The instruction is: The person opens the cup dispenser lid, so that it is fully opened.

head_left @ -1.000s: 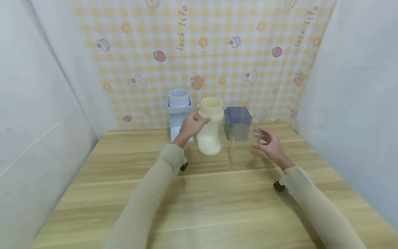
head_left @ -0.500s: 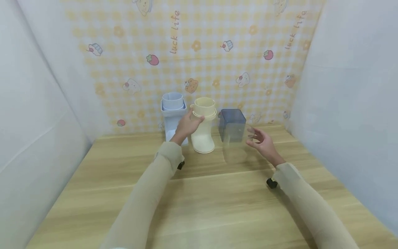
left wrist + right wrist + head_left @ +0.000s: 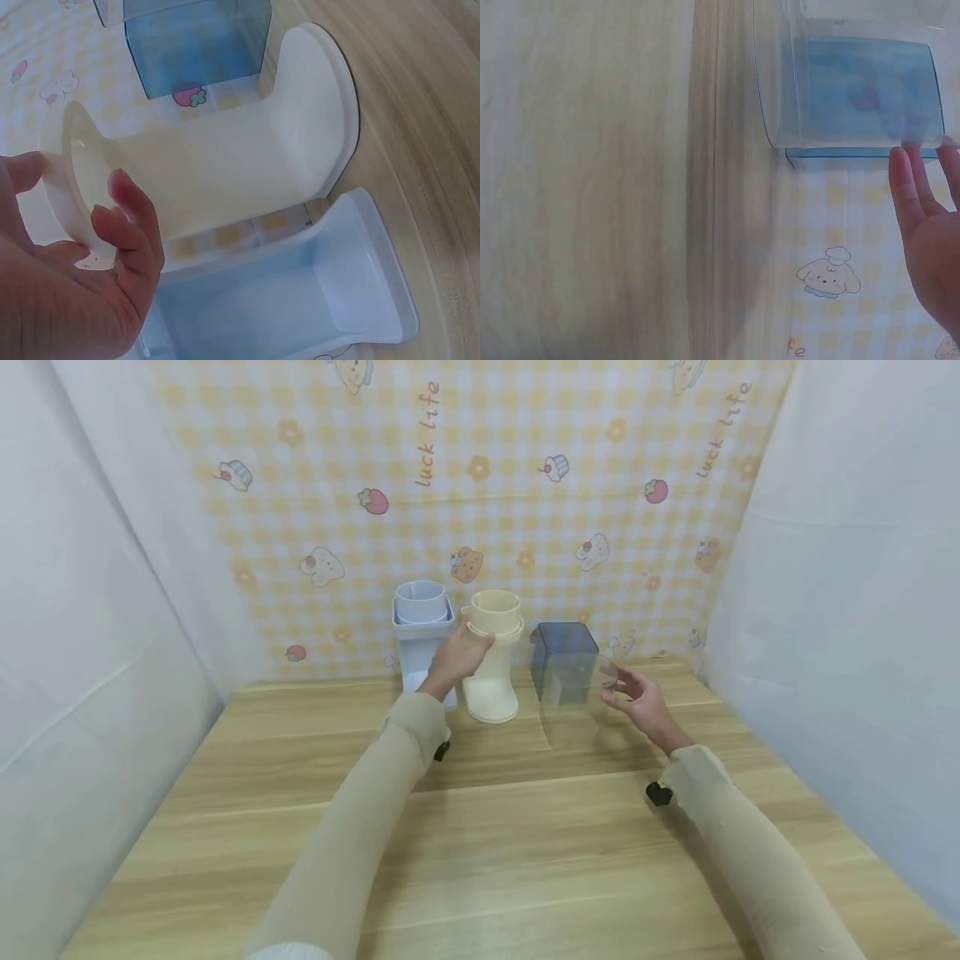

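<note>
A cream boot-shaped stand (image 3: 491, 685) with a round cup-like top stands upright in the middle. My left hand (image 3: 457, 656) grips it by its raised ring, with the thumb in front; the left wrist view shows fingers (image 3: 131, 225) curled at this ring (image 3: 64, 176). To its right, my right hand (image 3: 641, 706) holds the side of a clear plastic container (image 3: 570, 727), some fingertips showing through its wall. Behind that is a smoky blue transparent container (image 3: 558, 635). A light-blue stand (image 3: 420, 652) of similar shape stands left of the cream one, partly hidden by my left hand.
The things stand on a wood-grain table (image 3: 480, 860) close to its back edge. A yellow checked cloth (image 3: 480, 510) with cartoon prints hangs behind them. White cloth walls (image 3: 97, 610) close in both sides.
The cream stand has shifted slightly back, closer to level with the light-blue stand, my left hand on it. The clear container has edged back toward the blue one. The head view has swung slightly.
</note>
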`<action>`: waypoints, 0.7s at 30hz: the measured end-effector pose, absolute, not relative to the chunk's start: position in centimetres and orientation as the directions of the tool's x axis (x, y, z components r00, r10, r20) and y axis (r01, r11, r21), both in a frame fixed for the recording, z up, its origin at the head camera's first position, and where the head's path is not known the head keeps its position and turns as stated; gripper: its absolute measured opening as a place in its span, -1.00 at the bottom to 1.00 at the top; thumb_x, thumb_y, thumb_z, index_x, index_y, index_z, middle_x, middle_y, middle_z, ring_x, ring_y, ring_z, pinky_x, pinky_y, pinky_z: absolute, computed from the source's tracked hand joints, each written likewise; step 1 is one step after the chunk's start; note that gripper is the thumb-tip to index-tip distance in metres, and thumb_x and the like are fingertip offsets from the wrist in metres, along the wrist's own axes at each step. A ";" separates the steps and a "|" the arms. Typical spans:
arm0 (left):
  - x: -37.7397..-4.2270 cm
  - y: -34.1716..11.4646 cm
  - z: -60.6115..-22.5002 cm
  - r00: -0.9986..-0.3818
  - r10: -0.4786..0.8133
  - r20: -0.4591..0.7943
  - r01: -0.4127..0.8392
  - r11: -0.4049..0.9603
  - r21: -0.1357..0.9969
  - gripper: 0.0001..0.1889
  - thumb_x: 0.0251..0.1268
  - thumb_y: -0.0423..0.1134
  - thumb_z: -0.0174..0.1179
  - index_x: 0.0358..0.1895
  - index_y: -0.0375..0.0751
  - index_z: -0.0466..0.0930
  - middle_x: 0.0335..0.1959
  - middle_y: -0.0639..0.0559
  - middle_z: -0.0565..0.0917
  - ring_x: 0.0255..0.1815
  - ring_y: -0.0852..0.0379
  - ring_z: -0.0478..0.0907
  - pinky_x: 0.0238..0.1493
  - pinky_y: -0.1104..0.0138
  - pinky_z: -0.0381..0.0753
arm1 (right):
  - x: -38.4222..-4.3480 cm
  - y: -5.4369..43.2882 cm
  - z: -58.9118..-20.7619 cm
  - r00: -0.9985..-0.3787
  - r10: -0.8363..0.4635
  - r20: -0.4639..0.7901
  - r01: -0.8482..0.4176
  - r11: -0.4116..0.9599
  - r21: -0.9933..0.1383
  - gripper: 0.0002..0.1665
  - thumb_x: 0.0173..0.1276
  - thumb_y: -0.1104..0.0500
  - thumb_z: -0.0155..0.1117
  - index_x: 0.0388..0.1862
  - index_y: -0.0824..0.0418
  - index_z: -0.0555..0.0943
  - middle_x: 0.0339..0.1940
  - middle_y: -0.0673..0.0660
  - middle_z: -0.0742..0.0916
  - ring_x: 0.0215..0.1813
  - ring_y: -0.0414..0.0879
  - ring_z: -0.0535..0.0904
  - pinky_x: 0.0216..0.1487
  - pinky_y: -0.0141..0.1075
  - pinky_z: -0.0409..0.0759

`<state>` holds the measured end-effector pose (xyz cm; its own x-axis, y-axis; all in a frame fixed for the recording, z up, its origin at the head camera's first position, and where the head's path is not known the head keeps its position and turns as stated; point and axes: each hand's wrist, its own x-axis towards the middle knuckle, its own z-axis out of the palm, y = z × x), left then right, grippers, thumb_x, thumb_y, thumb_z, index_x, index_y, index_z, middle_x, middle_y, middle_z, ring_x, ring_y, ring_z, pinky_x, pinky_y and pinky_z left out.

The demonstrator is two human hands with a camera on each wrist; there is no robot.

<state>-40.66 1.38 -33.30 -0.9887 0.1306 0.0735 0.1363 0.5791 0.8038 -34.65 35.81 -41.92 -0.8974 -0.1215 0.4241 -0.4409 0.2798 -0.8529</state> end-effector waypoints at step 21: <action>-42.4 1.1 -32.9 -0.986 0.155 0.056 0.140 0.615 0.776 -0.12 0.40 0.34 -0.09 0.62 0.17 -0.30 0.54 -0.09 0.22 -0.17 -0.03 0.61 -0.18 0.19 0.55 | -32.9 34.5 -39.9 -0.917 -0.090 0.387 -0.395 0.325 -0.859 -0.18 0.37 0.31 0.32 0.49 0.44 0.17 0.44 0.47 0.36 0.24 0.19 0.50 0.01 -0.55 0.54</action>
<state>-42.40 1.06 -32.93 -0.9864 0.1548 0.0556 0.1402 0.6148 0.7761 -32.93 34.47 -39.95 -0.9175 -0.0901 0.3874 -0.3948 0.3251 -0.8593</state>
